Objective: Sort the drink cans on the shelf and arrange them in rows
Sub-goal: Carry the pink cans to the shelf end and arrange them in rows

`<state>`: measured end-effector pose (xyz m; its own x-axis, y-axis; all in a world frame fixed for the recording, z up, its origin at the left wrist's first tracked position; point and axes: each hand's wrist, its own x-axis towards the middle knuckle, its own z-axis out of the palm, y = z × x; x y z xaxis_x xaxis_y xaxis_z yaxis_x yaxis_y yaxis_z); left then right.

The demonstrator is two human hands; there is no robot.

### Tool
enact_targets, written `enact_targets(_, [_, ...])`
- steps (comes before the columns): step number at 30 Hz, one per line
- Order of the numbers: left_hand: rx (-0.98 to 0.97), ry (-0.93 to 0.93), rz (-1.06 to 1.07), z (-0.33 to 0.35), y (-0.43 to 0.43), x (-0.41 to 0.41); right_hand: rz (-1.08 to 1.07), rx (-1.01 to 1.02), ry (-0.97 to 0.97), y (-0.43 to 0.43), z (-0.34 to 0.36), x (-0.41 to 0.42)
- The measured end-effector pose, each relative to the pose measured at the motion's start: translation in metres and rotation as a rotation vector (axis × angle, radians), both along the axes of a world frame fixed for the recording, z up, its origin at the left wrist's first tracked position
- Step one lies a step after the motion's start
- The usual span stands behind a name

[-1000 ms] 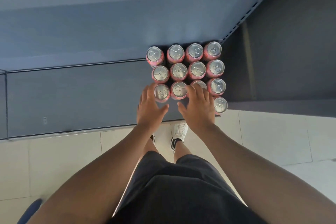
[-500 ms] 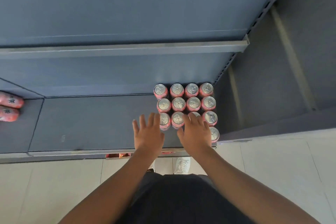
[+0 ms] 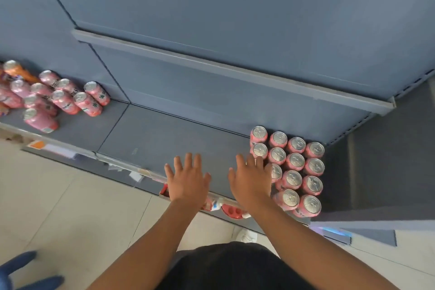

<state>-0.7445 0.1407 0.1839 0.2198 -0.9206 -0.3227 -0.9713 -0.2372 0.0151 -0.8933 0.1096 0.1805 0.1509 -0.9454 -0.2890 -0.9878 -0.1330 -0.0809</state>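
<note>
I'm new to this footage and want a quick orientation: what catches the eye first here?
A tidy block of pink cans stands in rows at the right end of the shelf, silver tops up. At the far left, a loose cluster of pink cans sits in no clear rows, with an orange can among them. Between the two groups, the left hand and right hand are spread open over the shelf's front edge, the right one beside the block.

Bare forearms (image 3: 150,249), black shorts (image 3: 235,268), white shoe (image 3: 246,235)
</note>
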Motion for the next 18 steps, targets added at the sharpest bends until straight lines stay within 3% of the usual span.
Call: enact_targets(18, [-0.123, 0.058, 0.537, 0.025, 0.153, 0.294, 0.424, -0.078, -0.099, 0.088, 0.022, 0.334])
